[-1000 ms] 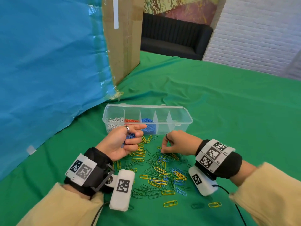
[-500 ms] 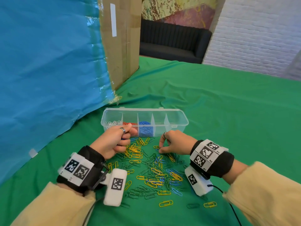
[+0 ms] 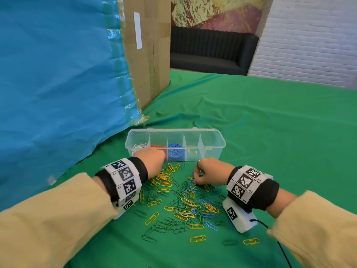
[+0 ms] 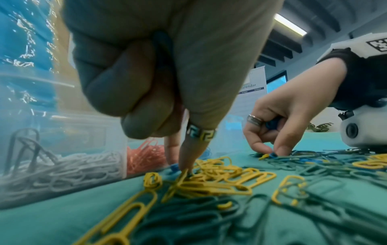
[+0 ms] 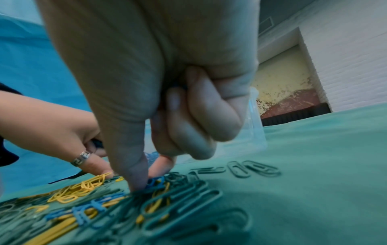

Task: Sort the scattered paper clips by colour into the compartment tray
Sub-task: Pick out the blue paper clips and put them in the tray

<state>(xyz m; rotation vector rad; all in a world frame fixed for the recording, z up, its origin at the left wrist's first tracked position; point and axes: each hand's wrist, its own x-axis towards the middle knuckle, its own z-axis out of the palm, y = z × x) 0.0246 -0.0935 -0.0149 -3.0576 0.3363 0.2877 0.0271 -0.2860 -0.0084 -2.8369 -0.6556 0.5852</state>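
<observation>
The clear compartment tray point(image 3: 212, 149) holds white clips point(image 3: 140, 147), red clips point(image 3: 157, 146) and blue clips point(image 3: 174, 151) in its three left compartments. Yellow, green and blue paper clips point(image 3: 185, 204) lie scattered on the cloth in front of it. My left hand point(image 4: 180, 169) grips blue clips in its curled fingers, while forefinger and thumb reach down onto a blue clip point(image 4: 174, 167) beside the yellow ones point(image 4: 220, 180) at the tray's front wall. My right hand point(image 5: 146, 184) also keeps blue clips in its palm and pinches a blue clip point(image 5: 156, 181) in the pile.
A green cloth point(image 3: 270, 132) covers the table. A blue sheet point(image 3: 58, 84) and a cardboard box point(image 3: 146, 55) stand left of and behind the tray. A cable point(image 3: 280, 240) trails from my right wrist camera. Stray clips point(image 3: 198, 238) lie near the front.
My left hand has turned palm down and dropped onto the clips by the tray front, still holding blue clips. My right hand has stayed picking at the pile.
</observation>
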